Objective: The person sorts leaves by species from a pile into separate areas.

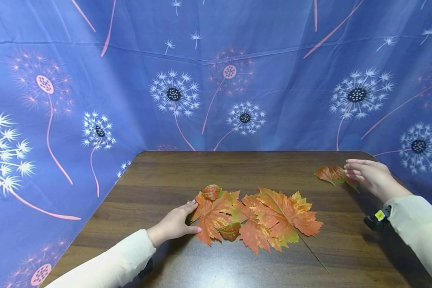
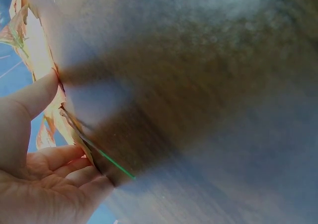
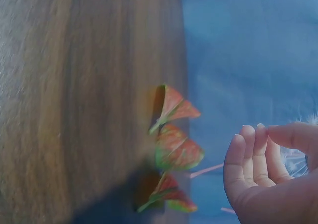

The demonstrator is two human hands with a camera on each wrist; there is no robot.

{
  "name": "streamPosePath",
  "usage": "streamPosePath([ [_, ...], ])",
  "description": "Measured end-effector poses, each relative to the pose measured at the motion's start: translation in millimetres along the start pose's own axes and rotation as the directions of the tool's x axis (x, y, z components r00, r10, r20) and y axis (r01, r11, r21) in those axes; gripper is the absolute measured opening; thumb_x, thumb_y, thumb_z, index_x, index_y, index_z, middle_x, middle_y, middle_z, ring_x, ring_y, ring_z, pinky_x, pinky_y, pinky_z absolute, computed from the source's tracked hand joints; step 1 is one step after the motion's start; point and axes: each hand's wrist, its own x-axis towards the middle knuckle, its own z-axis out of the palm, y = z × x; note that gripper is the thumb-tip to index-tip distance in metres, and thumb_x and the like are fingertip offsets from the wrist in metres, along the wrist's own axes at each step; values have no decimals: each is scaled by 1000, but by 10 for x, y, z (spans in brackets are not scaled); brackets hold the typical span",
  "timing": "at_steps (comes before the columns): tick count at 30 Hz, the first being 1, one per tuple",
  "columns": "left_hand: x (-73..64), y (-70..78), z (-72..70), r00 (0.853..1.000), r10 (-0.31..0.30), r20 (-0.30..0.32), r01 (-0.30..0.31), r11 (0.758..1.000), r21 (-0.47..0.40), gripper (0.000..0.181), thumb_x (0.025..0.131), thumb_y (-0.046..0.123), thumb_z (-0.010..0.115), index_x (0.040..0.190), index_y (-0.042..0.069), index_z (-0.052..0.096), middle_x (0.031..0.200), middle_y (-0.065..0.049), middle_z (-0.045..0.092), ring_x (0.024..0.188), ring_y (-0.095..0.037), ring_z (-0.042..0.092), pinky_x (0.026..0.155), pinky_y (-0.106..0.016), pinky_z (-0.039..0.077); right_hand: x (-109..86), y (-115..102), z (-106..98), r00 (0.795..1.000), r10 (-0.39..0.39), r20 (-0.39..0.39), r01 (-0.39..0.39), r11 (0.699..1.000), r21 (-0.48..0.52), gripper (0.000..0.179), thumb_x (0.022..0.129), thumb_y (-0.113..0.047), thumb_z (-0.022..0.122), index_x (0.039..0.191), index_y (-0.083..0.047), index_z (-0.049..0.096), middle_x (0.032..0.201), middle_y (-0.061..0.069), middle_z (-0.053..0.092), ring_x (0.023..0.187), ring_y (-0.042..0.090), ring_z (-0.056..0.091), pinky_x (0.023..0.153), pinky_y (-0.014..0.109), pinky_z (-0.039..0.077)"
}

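Note:
A spray of orange maple-like artificial leaves (image 1: 277, 212) lies across the middle of the table, a thin stem (image 1: 314, 253) sticking out at its right. Two small red-green leaves, one at the upper left (image 1: 211, 192) and one lower down (image 1: 229, 231), overlap it. At its left end rests my left hand (image 1: 176, 226), thumb and fingers spread along the leaf edge; a stem with a green tip (image 2: 117, 163) shows beside the fingers. My right hand (image 1: 376, 179) hovers at the far right, fingers loosely bent and holding nothing, beside several small red-green leaves (image 3: 180, 148).
The brown wooden table (image 1: 237, 168) ends at a back edge against a blue dandelion-print cloth (image 1: 288, 100), which also hangs along both sides. A dark band with a yellow-marked device (image 1: 378, 217) sits on the right wrist.

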Motion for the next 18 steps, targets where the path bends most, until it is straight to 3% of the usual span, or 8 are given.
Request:
streamPosePath([
  [4, 6, 2, -2, 1000, 5, -3, -5, 1000, 2, 81, 79, 31, 80, 141, -7, 45, 149, -23, 40, 137, -42, 39, 110, -55, 34, -5, -68, 86, 1000, 8, 21, -8, 999, 32, 28, 94, -5, 61, 77, -23, 74, 76, -7, 72, 70, 8, 70, 66, 22, 58],
  [9, 13, 5, -21, 1000, -4, -5, 4, 1000, -6, 81, 79, 30, 80, 141, -7, 44, 150, -23, 40, 138, -42, 38, 110, -55, 34, 18, -130, 216, 1000, 3, 25, -3, 1000, -6, 24, 94, -9, 63, 80, -26, 74, 79, -8, 72, 73, 7, 70, 67, 22, 58],
  [18, 10, 3, -13, 1000, 3, 8, -3, 1000, -3, 81, 79, 31, 80, 141, -6, 44, 149, -23, 40, 138, -41, 39, 110, -55, 34, 98, -102, 487, 998, -48, 34, 47, 999, 24, 20, 93, -9, 64, 83, -23, 73, 79, -7, 72, 74, 7, 70, 66, 20, 57],
])
